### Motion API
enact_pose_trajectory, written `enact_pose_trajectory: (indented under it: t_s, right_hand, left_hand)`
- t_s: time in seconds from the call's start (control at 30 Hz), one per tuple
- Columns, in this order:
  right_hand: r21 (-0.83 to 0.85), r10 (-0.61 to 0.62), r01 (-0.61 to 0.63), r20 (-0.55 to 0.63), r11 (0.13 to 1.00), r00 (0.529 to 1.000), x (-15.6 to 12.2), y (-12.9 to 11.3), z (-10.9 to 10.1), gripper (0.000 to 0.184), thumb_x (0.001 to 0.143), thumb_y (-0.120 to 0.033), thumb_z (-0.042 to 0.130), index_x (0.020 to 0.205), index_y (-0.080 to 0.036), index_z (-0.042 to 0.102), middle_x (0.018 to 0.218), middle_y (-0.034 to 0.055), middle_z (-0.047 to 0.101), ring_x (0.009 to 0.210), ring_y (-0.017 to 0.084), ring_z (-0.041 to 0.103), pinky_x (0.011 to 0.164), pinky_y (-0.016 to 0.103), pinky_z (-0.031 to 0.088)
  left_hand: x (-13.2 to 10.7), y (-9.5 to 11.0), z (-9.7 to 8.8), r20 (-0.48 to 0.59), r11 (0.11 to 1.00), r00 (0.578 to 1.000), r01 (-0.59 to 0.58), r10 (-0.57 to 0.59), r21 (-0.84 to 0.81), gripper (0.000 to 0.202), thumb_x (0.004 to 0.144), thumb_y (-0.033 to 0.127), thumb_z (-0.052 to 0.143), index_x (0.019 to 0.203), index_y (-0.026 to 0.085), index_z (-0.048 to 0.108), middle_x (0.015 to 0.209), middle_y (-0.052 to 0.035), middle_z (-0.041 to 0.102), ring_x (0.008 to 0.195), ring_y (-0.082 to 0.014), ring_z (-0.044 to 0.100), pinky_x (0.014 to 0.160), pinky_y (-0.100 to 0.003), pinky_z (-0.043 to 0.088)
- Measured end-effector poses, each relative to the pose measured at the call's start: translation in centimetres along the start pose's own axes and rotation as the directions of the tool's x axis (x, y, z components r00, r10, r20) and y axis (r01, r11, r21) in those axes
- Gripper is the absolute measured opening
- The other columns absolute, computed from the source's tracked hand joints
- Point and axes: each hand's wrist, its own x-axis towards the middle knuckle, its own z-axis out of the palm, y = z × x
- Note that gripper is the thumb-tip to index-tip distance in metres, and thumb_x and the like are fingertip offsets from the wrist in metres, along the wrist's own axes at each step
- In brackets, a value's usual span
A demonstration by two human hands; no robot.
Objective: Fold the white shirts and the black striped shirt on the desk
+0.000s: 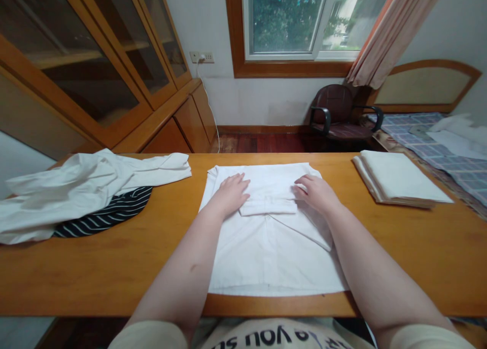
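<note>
A white shirt [243, 268] lies spread on the wooden table in front of me, its upper part folded down over the body. One sleeve forms a flat band across the middle, and a slanting fold runs to the right. My left hand [232, 193] rests flat on the folded part at the left, fingers stretched out. On the right, my right hand [314, 190] touches the folded cloth with its fingers bent and somewhat apart. Whether the right fingertips pinch any cloth is hard to make out.
Crumpled white garments [91, 181] lie at the table's left, over a black striped cloth [106, 214]. A stack of folded white cloth [403, 179] sits at the right on the table [171, 257]. Beyond stand a cabinet [152, 110], an office chair [337, 110] and a bed [429, 131].
</note>
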Motion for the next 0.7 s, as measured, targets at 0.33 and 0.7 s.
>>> enact_pose_trajectory:
  t_s: [0.33, 0.7]
  right_hand:
    - [0.115, -0.229, 0.205, 0.274, 0.972, 0.934, -1.2, -3.3, 0.0, 0.013, 0.066, -0.026, 0.067, 0.077, -0.021, 0.061, 0.079, 0.0023, 0.062, 0.070, 0.017, 0.053, 0.062, 0.024, 0.035]
    - [0.218, -0.242, 0.208, 0.144, 0.954, 0.960, -1.4, -3.2, -1.1, 0.019, 0.072, -0.014, 0.048, 0.083, -0.018, 0.063, 0.080, 0.0040, 0.063, 0.070, 0.015, 0.054, 0.066, 0.023, 0.037]
  left_hand:
    - [-1.1, 3.8, -1.0, 0.206, 0.979, 0.958, -0.201, 0.201, -0.023, 0.015, 0.067, 0.028, 0.063, 0.080, 0.023, 0.061, 0.089, -0.0059, 0.065, 0.085, -0.0230, 0.059, 0.074, -0.033, 0.042]
    - [-1.4, 2.1, -2.4, 0.135, 0.994, 0.988, -0.058, 0.071, -0.096, 0.017, 0.070, 0.021, 0.048, 0.078, 0.024, 0.063, 0.083, -0.0043, 0.067, 0.074, -0.0203, 0.059, 0.062, -0.030, 0.038]
